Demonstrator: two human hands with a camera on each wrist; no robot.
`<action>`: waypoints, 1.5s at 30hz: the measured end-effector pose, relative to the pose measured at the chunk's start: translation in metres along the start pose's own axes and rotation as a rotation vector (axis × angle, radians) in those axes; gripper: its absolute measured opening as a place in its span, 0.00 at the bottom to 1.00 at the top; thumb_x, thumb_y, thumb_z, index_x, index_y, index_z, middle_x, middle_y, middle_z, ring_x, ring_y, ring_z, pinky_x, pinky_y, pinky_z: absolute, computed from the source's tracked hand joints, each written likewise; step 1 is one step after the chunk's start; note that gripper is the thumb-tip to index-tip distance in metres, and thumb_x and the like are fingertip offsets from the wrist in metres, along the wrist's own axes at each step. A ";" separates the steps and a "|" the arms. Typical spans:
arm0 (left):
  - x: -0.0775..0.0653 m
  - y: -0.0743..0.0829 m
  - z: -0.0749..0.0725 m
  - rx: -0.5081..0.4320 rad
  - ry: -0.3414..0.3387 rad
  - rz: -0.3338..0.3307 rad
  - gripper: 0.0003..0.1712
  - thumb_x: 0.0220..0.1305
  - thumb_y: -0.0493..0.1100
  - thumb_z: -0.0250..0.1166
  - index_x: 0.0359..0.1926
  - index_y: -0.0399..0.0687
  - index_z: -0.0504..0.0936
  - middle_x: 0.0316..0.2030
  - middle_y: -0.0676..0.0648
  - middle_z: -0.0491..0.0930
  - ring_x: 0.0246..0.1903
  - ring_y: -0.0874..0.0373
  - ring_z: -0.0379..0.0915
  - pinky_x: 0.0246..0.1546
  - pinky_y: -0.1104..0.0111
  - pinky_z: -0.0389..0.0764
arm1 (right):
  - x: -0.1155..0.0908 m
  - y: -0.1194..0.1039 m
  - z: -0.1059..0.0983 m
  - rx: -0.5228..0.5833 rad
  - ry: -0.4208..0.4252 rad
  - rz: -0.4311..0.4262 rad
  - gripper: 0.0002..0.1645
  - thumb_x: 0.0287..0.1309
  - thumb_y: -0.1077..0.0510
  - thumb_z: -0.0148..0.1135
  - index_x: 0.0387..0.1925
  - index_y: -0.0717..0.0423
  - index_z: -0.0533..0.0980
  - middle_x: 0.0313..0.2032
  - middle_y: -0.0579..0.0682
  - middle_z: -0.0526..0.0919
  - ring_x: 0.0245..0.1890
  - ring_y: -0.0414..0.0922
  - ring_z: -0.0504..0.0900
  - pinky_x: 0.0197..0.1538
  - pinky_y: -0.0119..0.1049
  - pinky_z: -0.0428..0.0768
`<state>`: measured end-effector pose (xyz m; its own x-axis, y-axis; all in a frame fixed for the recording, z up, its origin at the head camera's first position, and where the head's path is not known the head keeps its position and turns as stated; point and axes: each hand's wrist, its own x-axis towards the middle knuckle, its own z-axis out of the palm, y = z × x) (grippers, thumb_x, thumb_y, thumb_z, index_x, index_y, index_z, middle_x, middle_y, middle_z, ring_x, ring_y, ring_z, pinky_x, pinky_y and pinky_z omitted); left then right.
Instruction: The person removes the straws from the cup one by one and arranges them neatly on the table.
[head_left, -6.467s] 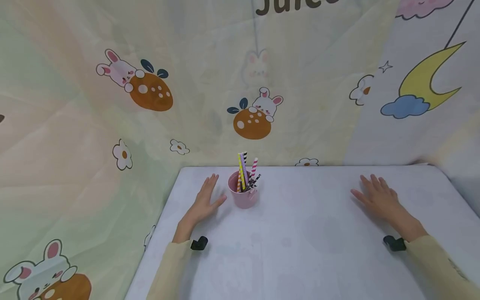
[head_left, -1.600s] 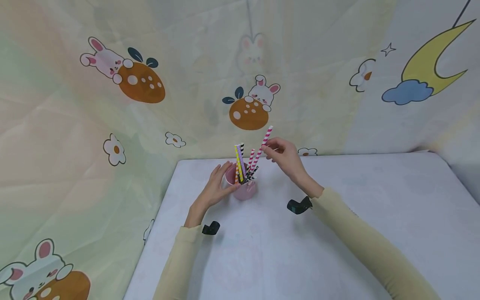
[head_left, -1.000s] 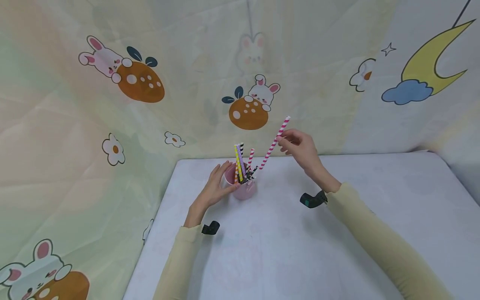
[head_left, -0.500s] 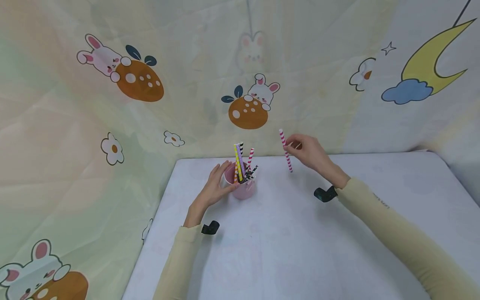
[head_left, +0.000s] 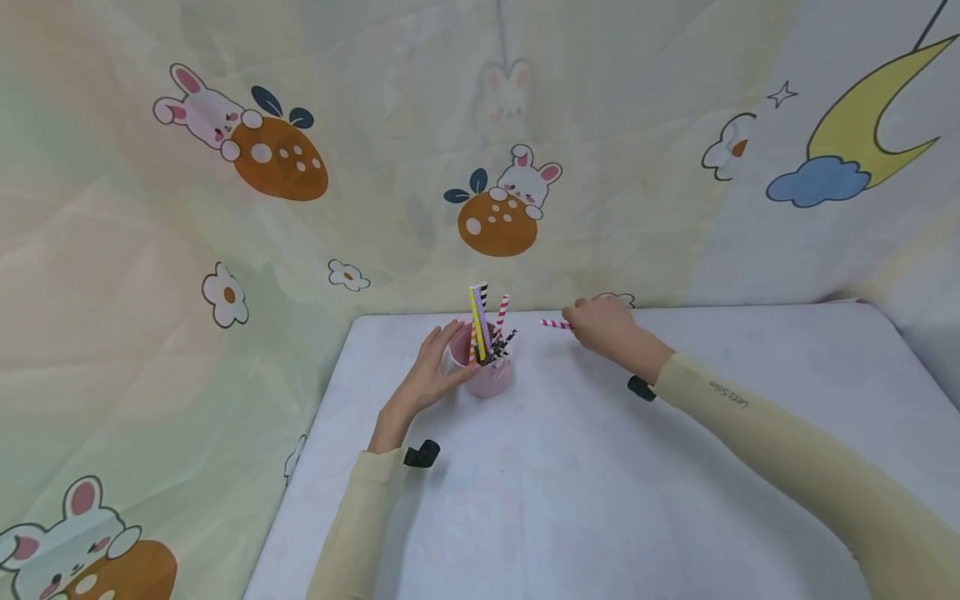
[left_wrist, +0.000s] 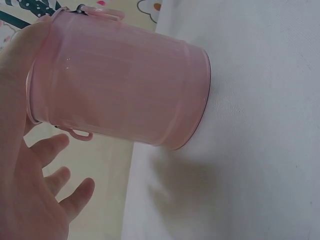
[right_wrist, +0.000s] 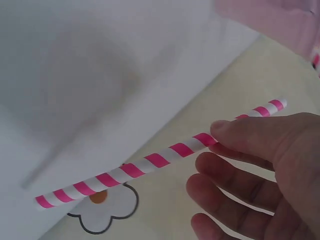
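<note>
A small pink bucket (head_left: 489, 383) with little ear handles stands upright near the table's back edge. Several paper straws lean in it, among them a yellow straw (head_left: 476, 312) and a pink-striped straw (head_left: 503, 307). My left hand (head_left: 426, 375) holds the bucket at its rim, thumb in front; in the left wrist view its other fingers (left_wrist: 80, 197) are spread below. To the right, my right hand (head_left: 611, 327) pinches another pink-and-white striped straw (right_wrist: 132, 170) between thumb and forefinger. That straw is raised off the table and tilted, its middle partly behind the thumb.
The white table (head_left: 480, 500) ends at a cloth backdrop (head_left: 405, 167) printed with rabbits and flowers. A black wrist camera (head_left: 422, 454) juts from the left sleeve, another from the right.
My right hand has drawn the pink-striped straw out of the bucket, carried it right, then lowered it and turned it from near upright to nearly flat. My left hand has stayed at the rim.
</note>
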<state>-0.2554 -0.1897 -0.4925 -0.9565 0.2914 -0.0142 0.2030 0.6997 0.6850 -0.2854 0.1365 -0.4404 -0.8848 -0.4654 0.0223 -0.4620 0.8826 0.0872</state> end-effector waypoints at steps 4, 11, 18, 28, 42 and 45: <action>0.000 0.000 0.000 -0.015 -0.008 -0.001 0.51 0.58 0.70 0.66 0.78 0.72 0.52 0.79 0.55 0.50 0.80 0.50 0.31 0.72 0.34 0.50 | 0.003 -0.003 0.014 -0.044 -0.035 -0.009 0.11 0.63 0.59 0.66 0.46 0.56 0.83 0.38 0.55 0.85 0.34 0.51 0.83 0.34 0.44 0.85; 0.000 0.000 0.001 -0.018 -0.007 0.012 0.51 0.59 0.68 0.67 0.78 0.71 0.53 0.79 0.55 0.51 0.80 0.49 0.32 0.73 0.35 0.50 | 0.008 -0.002 0.040 -0.087 -0.038 -0.023 0.08 0.63 0.63 0.64 0.43 0.56 0.84 0.38 0.56 0.84 0.37 0.54 0.82 0.40 0.47 0.85; 0.004 0.000 0.002 -0.016 -0.007 0.027 0.51 0.59 0.69 0.67 0.78 0.70 0.54 0.79 0.55 0.52 0.80 0.49 0.33 0.73 0.35 0.50 | 0.015 -0.007 0.055 -0.110 -0.154 0.003 0.12 0.61 0.62 0.68 0.47 0.58 0.82 0.42 0.58 0.84 0.43 0.57 0.81 0.52 0.54 0.83; 0.005 -0.003 0.003 -0.014 -0.006 0.043 0.49 0.60 0.65 0.68 0.78 0.69 0.54 0.78 0.55 0.53 0.80 0.49 0.34 0.75 0.38 0.49 | 0.014 -0.009 0.057 -0.113 -0.154 0.026 0.09 0.62 0.64 0.67 0.44 0.59 0.82 0.38 0.58 0.83 0.39 0.55 0.81 0.48 0.52 0.84; 0.003 -0.002 0.000 -0.010 -0.008 0.027 0.51 0.60 0.67 0.68 0.78 0.70 0.53 0.79 0.54 0.51 0.80 0.48 0.33 0.74 0.36 0.50 | 0.015 -0.010 0.059 -0.083 -0.124 0.020 0.07 0.63 0.65 0.65 0.42 0.59 0.82 0.37 0.58 0.83 0.38 0.54 0.81 0.46 0.50 0.84; 0.003 -0.002 -0.001 -0.002 -0.008 0.030 0.50 0.60 0.66 0.67 0.78 0.70 0.54 0.79 0.54 0.51 0.80 0.49 0.33 0.74 0.37 0.50 | 0.016 -0.010 0.059 -0.072 -0.132 0.026 0.07 0.63 0.63 0.66 0.43 0.59 0.81 0.37 0.58 0.83 0.38 0.54 0.81 0.46 0.50 0.84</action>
<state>-0.2585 -0.1907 -0.4933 -0.9484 0.3171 0.0004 0.2308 0.6893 0.6868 -0.2985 0.1243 -0.4992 -0.8987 -0.4258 -0.1053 -0.4379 0.8847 0.1599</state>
